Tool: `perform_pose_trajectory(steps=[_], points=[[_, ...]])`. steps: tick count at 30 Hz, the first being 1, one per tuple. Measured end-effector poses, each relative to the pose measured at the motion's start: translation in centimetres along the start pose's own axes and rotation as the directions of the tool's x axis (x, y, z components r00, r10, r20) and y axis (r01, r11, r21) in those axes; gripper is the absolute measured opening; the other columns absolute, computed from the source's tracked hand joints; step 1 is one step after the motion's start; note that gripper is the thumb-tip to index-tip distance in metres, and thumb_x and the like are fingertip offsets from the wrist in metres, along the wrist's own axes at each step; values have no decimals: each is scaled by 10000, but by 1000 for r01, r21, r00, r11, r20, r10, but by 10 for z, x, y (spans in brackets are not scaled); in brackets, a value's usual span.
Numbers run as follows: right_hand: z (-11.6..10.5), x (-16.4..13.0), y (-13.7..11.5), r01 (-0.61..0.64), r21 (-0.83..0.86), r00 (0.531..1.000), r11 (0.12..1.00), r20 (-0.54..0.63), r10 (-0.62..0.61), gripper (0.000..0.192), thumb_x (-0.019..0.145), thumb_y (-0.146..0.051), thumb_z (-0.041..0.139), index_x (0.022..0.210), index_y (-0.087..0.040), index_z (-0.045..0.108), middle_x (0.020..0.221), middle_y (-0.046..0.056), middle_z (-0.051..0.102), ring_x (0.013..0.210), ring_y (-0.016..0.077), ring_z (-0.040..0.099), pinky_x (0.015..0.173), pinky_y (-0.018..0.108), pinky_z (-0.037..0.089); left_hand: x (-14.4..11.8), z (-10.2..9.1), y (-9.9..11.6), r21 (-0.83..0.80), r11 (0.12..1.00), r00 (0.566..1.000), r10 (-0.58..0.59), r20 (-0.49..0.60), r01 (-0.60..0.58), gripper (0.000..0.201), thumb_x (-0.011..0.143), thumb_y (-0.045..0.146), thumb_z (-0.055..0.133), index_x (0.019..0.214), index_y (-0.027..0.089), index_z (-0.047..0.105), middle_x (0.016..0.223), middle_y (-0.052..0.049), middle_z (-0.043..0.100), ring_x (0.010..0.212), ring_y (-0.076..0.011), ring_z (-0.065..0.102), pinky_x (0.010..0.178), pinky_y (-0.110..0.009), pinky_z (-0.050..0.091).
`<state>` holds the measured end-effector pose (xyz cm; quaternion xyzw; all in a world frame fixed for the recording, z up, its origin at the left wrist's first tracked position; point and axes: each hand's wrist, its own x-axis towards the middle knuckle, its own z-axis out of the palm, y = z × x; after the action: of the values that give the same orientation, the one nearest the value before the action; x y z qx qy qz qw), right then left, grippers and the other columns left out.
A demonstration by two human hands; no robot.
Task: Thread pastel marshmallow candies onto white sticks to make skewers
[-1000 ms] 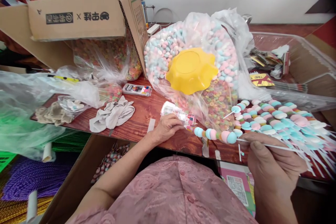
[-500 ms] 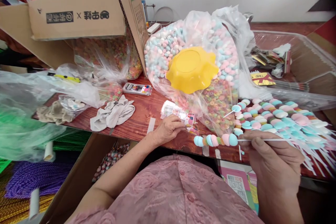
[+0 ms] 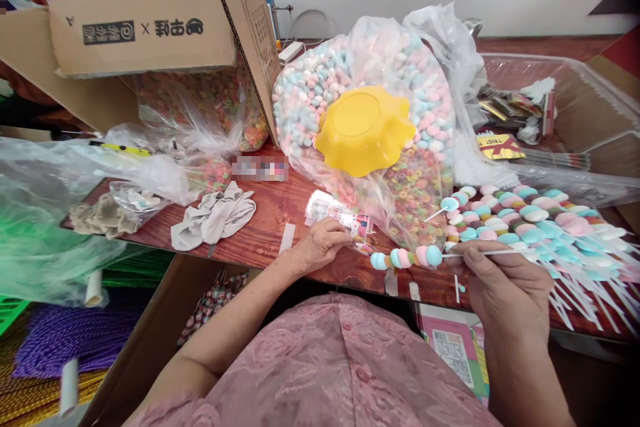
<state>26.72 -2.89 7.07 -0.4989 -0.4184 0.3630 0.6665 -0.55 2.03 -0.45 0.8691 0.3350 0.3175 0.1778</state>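
Note:
My right hand grips the white stick of a candy skewer strung with blue and pink marshmallow discs and thin cereal rings. Its tip points left toward my left hand. That hand rests on the wooden table with its fingers pinched on a small clear printed wrapper near the skewer's tip. Behind them stands a big clear bag of pastel marshmallows and cereal rings with a yellow wavy bowl lying on it.
A pile of finished skewers lies at the right. A clear plastic bin stands behind it. A cardboard box, plastic bags, a grey cloth and spools of purple cord fill the left side.
My right hand has moved the skewer left and a little up, closing the gap to my left hand. My left hand stayed on the wrapper.

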Motion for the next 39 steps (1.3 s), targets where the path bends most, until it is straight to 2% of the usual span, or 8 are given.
perform_pose_trajectory(steps=[3, 8, 12, 16, 24, 33, 37, 39], points=[[-5, 4, 1, -11, 10, 1000, 1000, 6, 11, 84, 652, -235, 823, 665, -190, 753, 661, 38, 699, 499, 145, 615, 456, 273, 498, 0, -2, 1, -2, 1000, 999, 1, 41, -1, 272, 930, 104, 455, 973, 180, 713, 941, -79, 693, 881, -161, 597, 787, -269, 484], [-13, 6, 2, 3, 49, 1000, 999, -16, -2, 75, 668, -223, 814, 670, -184, 750, 660, 44, 691, 529, 151, 614, 463, 276, 468, 1, -2, 0, -21, 1000, 1000, 18, 22, -17, 256, 925, 100, 468, 971, 176, 708, 938, -78, 688, 888, -158, 600, 796, -266, 482], [-9, 5, 3, -28, 34, 999, 999, -37, 29, 106, 626, -244, 834, 672, -188, 756, 644, 34, 693, 504, 148, 610, 451, 269, 476, 2, -3, -1, -35, 999, 999, 25, 22, -25, 251, 931, 115, 468, 953, 178, 709, 916, -74, 690, 867, -154, 607, 779, -270, 488], [-1, 3, 4, 3, 28, 997, 1000, -72, -1, 153, 588, -288, 844, 655, -185, 753, 630, 12, 683, 491, 127, 605, 480, 256, 506, 4, -4, -1, -38, 997, 997, 73, 14, -72, 247, 920, 107, 471, 925, 161, 711, 900, -81, 689, 865, -161, 613, 770, -280, 497], [-6, -3, 10, 77, -130, 995, 988, -55, -85, 102, 666, -271, 811, 742, -219, 768, 714, 18, 717, 603, 154, 640, 571, 295, 540, 4, -3, -4, -62, 995, 996, 81, 32, -79, 266, 933, 116, 453, 966, 157, 714, 926, -93, 693, 885, -172, 620, 790, -296, 507], [-11, 0, 21, 30, 1, 999, 1000, -25, -30, 85, 681, -254, 806, 727, -198, 761, 695, 36, 713, 563, 141, 624, 548, 280, 520, 2, -6, -5, -186, 982, 998, 34, 50, -25, 248, 967, 199, 462, 972, 173, 708, 969, -95, 694, 937, -172, 631, 829, -311, 514], [-13, -7, 19, 111, -73, 994, 991, 15, -110, 37, 738, -225, 764, 774, -214, 763, 750, 20, 711, 625, 150, 634, 597, 292, 521, 2, -4, 0, -159, 987, 1000, 19, 9, -17, 229, 956, 186, 478, 931, 164, 705, 923, -87, 691, 892, -162, 623, 802, -299, 517], [-14, -13, 15, 195, -137, 978, 971, 95, -183, 75, 785, -206, 721, 839, -236, 763, 784, 6, 708, 676, 151, 636, 635, 296, 514, 2, -2, 5, -119, 993, 1000, -15, -27, 12, 226, 952, 180, 481, 912, 152, 701, 892, -85, 688, 861, -160, 617, 785, -296, 514]])
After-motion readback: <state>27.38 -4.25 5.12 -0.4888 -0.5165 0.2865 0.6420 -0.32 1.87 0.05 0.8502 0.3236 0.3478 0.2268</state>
